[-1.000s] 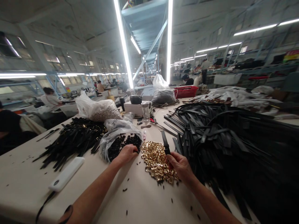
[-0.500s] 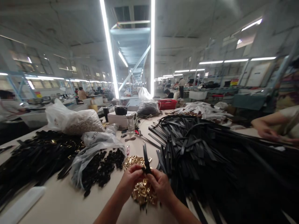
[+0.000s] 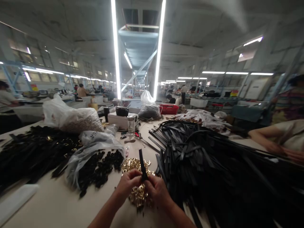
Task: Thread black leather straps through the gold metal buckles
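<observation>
My left hand (image 3: pixel 127 187) and my right hand (image 3: pixel 156 191) meet over a heap of gold metal buckles (image 3: pixel 136 181) on the white table (image 3: pixel 54 205). Both are closed in a pinch on the near end of a black strap (image 3: pixel 142 168) that stands up and away from me between them. Whatever small part sits at the pinch is hidden by my fingers. A plastic bag spilling small black pieces (image 3: pixel 99 167) lies just left of the buckles.
A large pile of black straps (image 3: pixel 213 167) fills the right side. Finished black pieces (image 3: pixel 30 155) are heaped at far left, beside a white power bank (image 3: pixel 16 201). Bags, a jar (image 3: pixel 131 124) and a red basket (image 3: pixel 169 109) stand behind. Another person's arm (image 3: pixel 273 139) rests at far right.
My left hand left the bag of black pieces and joined my right hand on the strap. The strap end was lifted above the buckles. My view turned right.
</observation>
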Demonstrator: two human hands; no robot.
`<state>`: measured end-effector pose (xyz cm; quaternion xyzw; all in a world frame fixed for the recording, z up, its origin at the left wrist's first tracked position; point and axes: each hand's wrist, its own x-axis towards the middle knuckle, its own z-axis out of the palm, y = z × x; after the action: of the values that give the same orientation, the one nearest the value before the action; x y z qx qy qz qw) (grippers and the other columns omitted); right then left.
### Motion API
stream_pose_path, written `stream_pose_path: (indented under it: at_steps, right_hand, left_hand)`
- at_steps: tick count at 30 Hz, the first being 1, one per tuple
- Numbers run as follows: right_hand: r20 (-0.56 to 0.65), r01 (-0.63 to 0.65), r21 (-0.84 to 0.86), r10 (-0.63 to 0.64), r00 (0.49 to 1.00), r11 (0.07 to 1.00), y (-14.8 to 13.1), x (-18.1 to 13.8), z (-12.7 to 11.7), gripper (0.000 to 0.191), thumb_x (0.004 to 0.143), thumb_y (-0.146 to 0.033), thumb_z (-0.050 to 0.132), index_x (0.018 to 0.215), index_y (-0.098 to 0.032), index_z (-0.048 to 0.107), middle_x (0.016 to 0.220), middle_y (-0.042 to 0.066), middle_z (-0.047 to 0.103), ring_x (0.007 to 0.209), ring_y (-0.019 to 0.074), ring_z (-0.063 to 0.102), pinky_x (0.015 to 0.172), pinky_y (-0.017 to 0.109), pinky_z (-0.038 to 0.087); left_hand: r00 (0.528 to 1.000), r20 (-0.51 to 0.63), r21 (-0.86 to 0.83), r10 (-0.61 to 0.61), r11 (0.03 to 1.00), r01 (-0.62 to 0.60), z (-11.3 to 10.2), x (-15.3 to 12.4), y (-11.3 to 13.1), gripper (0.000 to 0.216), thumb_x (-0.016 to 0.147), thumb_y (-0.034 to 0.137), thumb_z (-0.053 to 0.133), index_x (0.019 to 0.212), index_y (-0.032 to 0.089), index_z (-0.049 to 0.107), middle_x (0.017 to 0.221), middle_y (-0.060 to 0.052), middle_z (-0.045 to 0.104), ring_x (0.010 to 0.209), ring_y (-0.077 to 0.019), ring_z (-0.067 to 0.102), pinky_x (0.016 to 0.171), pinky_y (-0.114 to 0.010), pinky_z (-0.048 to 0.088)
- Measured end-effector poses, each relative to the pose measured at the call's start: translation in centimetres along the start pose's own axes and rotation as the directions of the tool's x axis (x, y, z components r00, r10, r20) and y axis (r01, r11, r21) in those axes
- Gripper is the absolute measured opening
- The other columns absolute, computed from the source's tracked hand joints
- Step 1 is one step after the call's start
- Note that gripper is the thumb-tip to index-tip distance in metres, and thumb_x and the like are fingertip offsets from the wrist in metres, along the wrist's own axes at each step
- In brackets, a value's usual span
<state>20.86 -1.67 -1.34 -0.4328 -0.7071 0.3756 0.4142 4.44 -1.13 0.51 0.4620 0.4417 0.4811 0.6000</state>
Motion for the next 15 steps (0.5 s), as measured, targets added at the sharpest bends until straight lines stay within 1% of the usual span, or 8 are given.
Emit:
stream_pose_path:
  at_steps: [3,5,8,9,11,15]
  right_hand:
    - [0.014,0.006,-0.025,-0.006,1.0,1.0,0.0,0.1,-0.2,0.033,0.088,-0.043,0.051,0.082,-0.015,0.068,0.068,0.002,0.062,0.062,0.0151,0.055,0.059,0.023,0.041]
    - [0.023,0.012,-0.034,-0.012,1.0,0.999,0.1,0.1,-0.3,0.03,0.087,-0.04,0.052,0.08,-0.016,0.068,0.068,0.001,0.063,0.063,0.0151,0.056,0.06,0.023,0.041]
    - [0.038,-0.034,0.004,0.034,0.999,0.999,0.2,0.0,-0.1,0.028,0.086,-0.038,0.052,0.082,-0.016,0.069,0.068,0.002,0.064,0.062,0.0147,0.056,0.056,0.022,0.04]
    - [0.039,-0.059,0.03,0.058,0.998,0.998,0.3,-0.1,0.0,0.029,0.087,-0.038,0.051,0.082,-0.016,0.069,0.067,0.001,0.064,0.06,0.0143,0.056,0.054,0.021,0.04]
    - [0.029,-0.064,0.063,0.062,0.998,0.996,0.4,-0.1,0.2,0.029,0.086,-0.039,0.053,0.081,-0.016,0.07,0.067,0.001,0.063,0.06,0.0137,0.055,0.052,0.02,0.039]
    - [0.057,-0.122,0.175,0.114,0.992,0.977,0.5,0.1,0.2,0.032,0.083,-0.044,0.057,0.084,-0.015,0.07,0.062,-0.001,0.059,0.054,0.0114,0.051,0.047,0.019,0.036]
  left_hand:
    - [1.0,-0.009,0.038,-0.002,0.999,0.002,0.1,-0.2,0.7,0.024,0.058,0.032,0.079,0.071,0.014,0.07,0.064,-0.002,0.065,0.056,-0.011,0.052,0.056,-0.022,0.04]
    - [1.0,0.015,0.032,-0.002,0.999,0.001,0.1,-0.1,0.8,0.026,0.057,0.03,0.079,0.077,0.015,0.071,0.067,-0.003,0.067,0.056,-0.0108,0.052,0.054,-0.022,0.039]
    - [0.998,0.061,0.047,-0.008,0.999,0.006,-0.2,0.2,0.3,0.03,0.056,0.029,0.079,0.082,0.015,0.074,0.069,-0.004,0.069,0.055,-0.0115,0.052,0.054,-0.023,0.039]
    - [0.998,0.064,0.059,-0.012,0.998,0.008,-0.4,0.4,-0.1,0.029,0.056,0.03,0.079,0.081,0.016,0.074,0.067,-0.004,0.069,0.054,-0.0119,0.052,0.053,-0.023,0.039]
    - [0.998,0.063,0.057,-0.004,0.998,0.001,-0.7,0.9,-1.0,0.029,0.055,0.035,0.08,0.078,0.017,0.075,0.067,-0.003,0.069,0.055,-0.0135,0.053,0.053,-0.024,0.04]
    - [0.996,0.092,0.026,-0.002,1.0,-0.001,-1.2,1.8,-2.3,0.034,0.054,0.045,0.08,0.078,0.022,0.075,0.071,-0.002,0.071,0.058,-0.0171,0.057,0.056,-0.028,0.044]
